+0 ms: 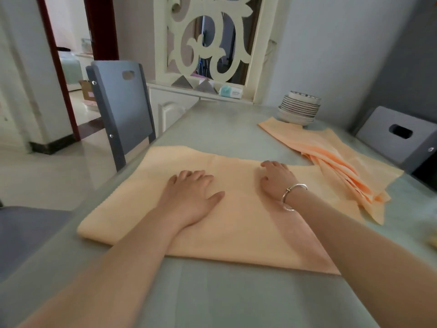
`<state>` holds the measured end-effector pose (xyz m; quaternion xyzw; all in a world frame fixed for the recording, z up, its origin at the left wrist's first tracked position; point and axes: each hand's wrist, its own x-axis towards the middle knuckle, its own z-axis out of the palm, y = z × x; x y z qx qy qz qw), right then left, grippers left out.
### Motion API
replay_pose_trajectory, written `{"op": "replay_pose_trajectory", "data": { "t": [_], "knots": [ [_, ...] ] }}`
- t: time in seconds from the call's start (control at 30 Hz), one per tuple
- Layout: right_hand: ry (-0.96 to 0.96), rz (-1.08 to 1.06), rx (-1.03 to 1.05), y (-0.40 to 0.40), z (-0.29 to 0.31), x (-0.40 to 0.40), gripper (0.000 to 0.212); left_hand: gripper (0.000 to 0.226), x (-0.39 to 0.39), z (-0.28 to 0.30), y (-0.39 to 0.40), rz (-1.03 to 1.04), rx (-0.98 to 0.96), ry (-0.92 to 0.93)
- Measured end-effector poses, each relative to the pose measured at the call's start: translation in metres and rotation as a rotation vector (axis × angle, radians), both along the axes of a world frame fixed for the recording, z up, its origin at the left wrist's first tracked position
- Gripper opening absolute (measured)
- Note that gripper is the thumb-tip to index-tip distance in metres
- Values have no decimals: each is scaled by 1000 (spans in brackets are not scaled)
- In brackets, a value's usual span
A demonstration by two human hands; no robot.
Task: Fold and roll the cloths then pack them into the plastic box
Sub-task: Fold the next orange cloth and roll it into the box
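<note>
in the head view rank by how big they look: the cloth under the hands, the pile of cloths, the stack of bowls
1. cloth under the hands
2. pile of cloths
3. stack of bowls

The bowls stand farthest from the camera, so they look smaller than they are.

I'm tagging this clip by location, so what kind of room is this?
Probably a home dining area: a pale green glass-topped table, grey high-backed chairs beside it, and a stack of white blue-rimmed bowls at its far end.

We've got open grey-green tabletop (212,129) ahead & near edge. Far right is blocked: stack of white blue-rimmed bowls (299,108), w/ a loose pile of peach cloths (335,157) just beside it.
</note>
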<state>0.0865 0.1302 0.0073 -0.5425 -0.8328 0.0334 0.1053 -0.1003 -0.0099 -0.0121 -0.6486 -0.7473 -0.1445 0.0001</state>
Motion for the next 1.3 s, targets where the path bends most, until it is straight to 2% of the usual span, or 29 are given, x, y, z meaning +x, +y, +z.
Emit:
{"op": "replay_pose_trajectory", "data": {
  "t": [0.13, 0.37, 0.47, 0.53, 0.6, 0.73, 0.8, 0.87, 0.93, 1.0, 1.17, 1.3],
  "knots": [
    [17, -48, -50, 32, 0, -20, 51, 56, -4, 0, 1, -17, 20, 10],
    [-143, -78, -37, 56, 17, -18, 34, 55, -7, 0, 4, -29, 24, 6],
    [-183, 1, 87, 43, 31, -11, 24, 54, -5, 0, 4, -16, 22, 2],
    [-110, 70, 176, 23, 41, 0, 19, 53, -3, 0, 4, 7, 44, 3],
    [-49, 141, 250, 0, 49, 13, 15, 57, -3, 3, 5, 38, 142, 13],
    [-125, 271, 383, -57, 59, 41, 13, 81, 5, 22, -6, -11, 509, 114],
    [-110, 316, 393, -83, 56, 54, 14, 84, 9, 30, -14, -41, 589, 178],
    [-73, 342, 390, -103, 50, 66, 16, 74, 10, 32, -22, -49, 539, 241],
    [-51, 335, 374, -117, 42, 80, 17, 51, 7, 32, -32, -18, 466, 288],
    [-34, 292, 371, -128, 36, 94, 16, 41, 7, 35, -47, 16, 382, 257],
    [-48, 122, 419, -131, 22, 127, 29, 51, 10, 25, -76, 68, 187, 144],
    [72, 112, 324, -142, 29, 139, 13, 60, 8, 17, -92, 78, 196, 115]
  ]
}}
